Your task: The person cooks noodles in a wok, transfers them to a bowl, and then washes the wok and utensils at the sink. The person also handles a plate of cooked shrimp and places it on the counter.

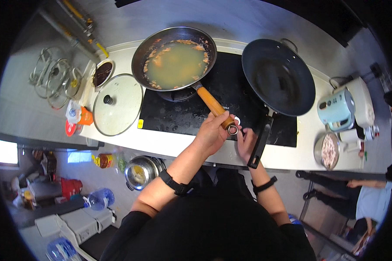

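Note:
My left hand (pixel 212 132) grips the wooden handle (pixel 212 101) of a wok (pixel 138 65). Cloudy yellowish liquid (pixel 174 67) with orange-brown bits around its edge lies in this wok, which sits over the left burner of a black gas cooktop (pixel 170 117). Low at the cooktop's front edge is my right hand (pixel 246 145), its fingers partly curled near a pale round control knob (pixel 237 120). Whether it touches the knob is hidden. Beside that hand, the black handle (pixel 261 142) of a dark frying pan (pixel 277 78) juts over the counter edge and covers part of my wrist.
A glass lid (pixel 117 111) and a dish of dark food (pixel 103 74) are left of the cooktop. At right stand a light-blue electric kettle (pixel 335 109) and a metal bowl of pale food (pixel 328 151). A steel pot (pixel 138 173) is below the counter; another person (pixel 372 199) stands right.

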A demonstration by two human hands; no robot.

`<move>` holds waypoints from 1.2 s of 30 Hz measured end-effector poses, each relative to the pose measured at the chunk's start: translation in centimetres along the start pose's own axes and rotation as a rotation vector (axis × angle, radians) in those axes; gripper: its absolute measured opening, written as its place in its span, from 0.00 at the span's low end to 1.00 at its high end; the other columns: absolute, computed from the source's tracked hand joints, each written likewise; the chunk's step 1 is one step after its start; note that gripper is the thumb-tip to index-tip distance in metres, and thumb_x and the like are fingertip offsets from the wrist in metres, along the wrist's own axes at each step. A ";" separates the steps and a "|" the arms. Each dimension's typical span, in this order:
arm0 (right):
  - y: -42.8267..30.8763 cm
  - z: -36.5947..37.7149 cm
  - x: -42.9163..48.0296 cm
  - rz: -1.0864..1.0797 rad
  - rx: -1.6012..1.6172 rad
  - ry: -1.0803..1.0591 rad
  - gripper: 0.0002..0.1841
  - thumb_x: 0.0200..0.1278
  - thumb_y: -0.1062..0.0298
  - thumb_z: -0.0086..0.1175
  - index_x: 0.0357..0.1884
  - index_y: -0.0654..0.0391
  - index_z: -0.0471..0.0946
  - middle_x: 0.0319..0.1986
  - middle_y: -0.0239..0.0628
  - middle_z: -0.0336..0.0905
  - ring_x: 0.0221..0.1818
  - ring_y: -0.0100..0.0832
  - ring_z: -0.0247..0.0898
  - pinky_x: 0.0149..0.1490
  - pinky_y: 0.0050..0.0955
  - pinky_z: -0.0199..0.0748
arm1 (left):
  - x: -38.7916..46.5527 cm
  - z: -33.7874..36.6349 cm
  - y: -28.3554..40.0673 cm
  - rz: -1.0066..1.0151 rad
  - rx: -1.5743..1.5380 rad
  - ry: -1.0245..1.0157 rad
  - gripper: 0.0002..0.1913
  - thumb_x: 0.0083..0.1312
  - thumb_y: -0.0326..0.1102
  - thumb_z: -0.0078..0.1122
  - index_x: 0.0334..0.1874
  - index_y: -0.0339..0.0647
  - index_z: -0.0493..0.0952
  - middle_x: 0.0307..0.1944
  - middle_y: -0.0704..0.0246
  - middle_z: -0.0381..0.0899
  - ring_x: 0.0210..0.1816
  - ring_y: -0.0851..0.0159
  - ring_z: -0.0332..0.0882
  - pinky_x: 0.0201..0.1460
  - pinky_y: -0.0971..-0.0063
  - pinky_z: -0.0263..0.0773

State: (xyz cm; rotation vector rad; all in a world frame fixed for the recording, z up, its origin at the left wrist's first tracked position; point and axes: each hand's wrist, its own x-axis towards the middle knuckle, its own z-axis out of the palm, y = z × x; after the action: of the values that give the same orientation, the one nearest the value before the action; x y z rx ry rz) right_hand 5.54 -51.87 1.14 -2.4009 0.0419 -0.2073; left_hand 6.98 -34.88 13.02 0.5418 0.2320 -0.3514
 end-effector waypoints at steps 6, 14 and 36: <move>-5.9 3.3 2.9 0.303 -0.542 -0.001 0.29 0.63 0.40 0.46 0.32 0.64 0.74 0.29 0.50 0.80 0.35 0.48 0.79 0.40 0.41 0.77 | -3.9 -2.3 4.8 -0.198 0.202 0.019 0.09 0.68 0.30 0.49 0.47 0.41 0.64 0.36 0.63 0.74 0.37 0.63 0.76 0.41 0.69 0.73; -7.5 4.7 6.0 0.595 -0.720 -0.340 0.33 0.67 0.41 0.37 0.45 0.68 0.74 0.39 0.50 0.81 0.45 0.43 0.79 0.46 0.34 0.77 | -6.3 -5.4 10.2 -0.276 0.385 0.081 0.17 0.64 0.26 0.50 0.54 0.40 0.59 0.33 0.63 0.74 0.32 0.63 0.76 0.32 0.69 0.75; -6.0 4.6 9.8 0.160 -1.166 -1.176 0.23 0.67 0.67 0.42 0.64 0.50 0.67 0.65 0.35 0.60 0.63 0.38 0.64 0.54 0.41 0.75 | -9.5 -13.0 9.2 -0.218 0.197 0.085 0.28 0.73 0.58 0.31 0.57 0.38 0.65 0.39 0.61 0.77 0.33 0.72 0.76 0.26 0.76 0.77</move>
State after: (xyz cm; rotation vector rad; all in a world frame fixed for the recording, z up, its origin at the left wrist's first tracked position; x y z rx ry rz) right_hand 15.75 -45.23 3.16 -3.1508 -0.2515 1.7223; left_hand 0.27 -18.04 9.34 0.7289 0.3421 -0.5671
